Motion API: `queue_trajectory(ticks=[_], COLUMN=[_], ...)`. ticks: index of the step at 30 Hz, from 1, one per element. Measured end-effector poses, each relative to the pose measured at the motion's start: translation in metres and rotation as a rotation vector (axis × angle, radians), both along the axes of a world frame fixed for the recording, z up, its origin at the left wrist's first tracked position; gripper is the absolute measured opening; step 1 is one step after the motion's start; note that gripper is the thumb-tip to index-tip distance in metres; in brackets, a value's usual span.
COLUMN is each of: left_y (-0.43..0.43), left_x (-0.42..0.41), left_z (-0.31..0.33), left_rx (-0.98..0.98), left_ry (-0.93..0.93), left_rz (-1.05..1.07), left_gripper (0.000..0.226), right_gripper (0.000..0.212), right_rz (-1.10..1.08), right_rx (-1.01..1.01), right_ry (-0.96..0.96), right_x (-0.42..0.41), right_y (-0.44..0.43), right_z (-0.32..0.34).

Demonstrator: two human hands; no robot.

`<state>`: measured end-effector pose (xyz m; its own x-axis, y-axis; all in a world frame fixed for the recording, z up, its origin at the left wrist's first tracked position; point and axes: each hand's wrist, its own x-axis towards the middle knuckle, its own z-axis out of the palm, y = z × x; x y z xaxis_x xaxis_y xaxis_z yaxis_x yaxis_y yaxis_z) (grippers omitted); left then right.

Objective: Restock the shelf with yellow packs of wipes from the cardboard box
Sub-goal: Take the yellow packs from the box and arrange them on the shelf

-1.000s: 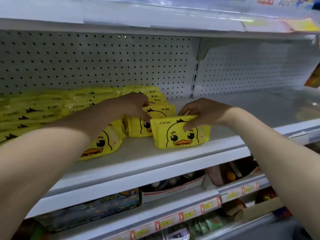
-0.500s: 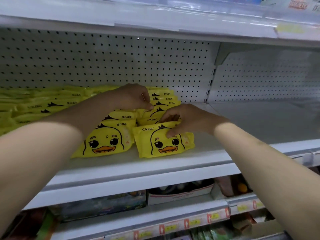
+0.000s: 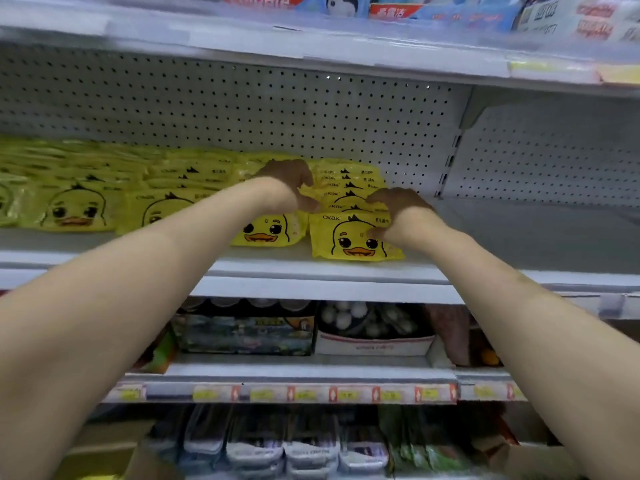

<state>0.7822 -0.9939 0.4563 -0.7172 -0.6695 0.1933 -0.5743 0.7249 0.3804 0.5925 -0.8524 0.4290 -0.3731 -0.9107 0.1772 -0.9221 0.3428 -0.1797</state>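
While both your hands rest on the packs | left hand (image 3: 289,183) curled over rear stack (image 3: 348,183), right hand (image 3: 391,216) pinching front pack (image 3: 355,239) at shelf (image 3: 519,237) front edge | square it flush beside its neighbour.

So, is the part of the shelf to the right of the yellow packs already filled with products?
No, the shelf is bare to the right of the front pack of wipes, on which the right hand rests.
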Motion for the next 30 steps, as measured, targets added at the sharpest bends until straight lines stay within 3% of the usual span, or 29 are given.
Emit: queue_trajectory(ticks=[7, 16, 30], left_y=[0.077, 0.157, 0.151], left_x=[0.080, 0.225, 0.417], left_z=[-0.032, -0.081, -0.136], left_rx=[0.032, 0.148, 0.194], left_ry=[-0.069, -0.147, -0.228], left_rz=[0.139, 0.363, 0.676], left_gripper=[0.065, 0.071, 0.080], right_gripper=[0.067, 0.074, 0.071], right_rz=[0.142, 0.376, 0.735], right_rx=[-0.041, 0.091, 0.195], right_ry=[0.038, -0.081, -0.034], right_x=[0.064, 0.192, 0.395], right_y=[0.057, 0.079, 0.011], right_z=[-0.011, -0.064, -0.097])
